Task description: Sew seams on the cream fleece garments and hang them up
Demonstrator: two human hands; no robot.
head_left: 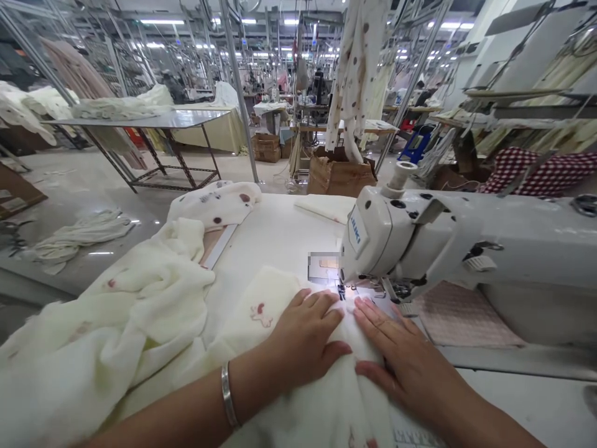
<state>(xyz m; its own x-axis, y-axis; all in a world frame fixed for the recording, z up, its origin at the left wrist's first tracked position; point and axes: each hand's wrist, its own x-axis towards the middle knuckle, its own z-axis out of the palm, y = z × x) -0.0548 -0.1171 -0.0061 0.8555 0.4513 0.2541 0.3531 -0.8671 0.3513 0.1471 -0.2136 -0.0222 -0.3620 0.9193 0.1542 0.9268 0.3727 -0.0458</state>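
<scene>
Two hands (303, 336) on cream fabric (345, 398), lengthwise toward presser foot (342, 292).

Gotta be a garment factory, right on the sewing floor. Just look at the bulky white JUKI sewing machine (448, 242) up front and the fuzzy cream printed cloth (153, 280) heaped by the smooth white tabletop (280, 230). Further back, spot a grey-topped metal-legged table (196, 118) with pale fabric (119, 109) on top, dark-spotted white cloth (357, 68) hanging, a brown cardboard box (338, 179), plus cluttered workstations (275, 109) under long white tube lights (162, 22).
</scene>
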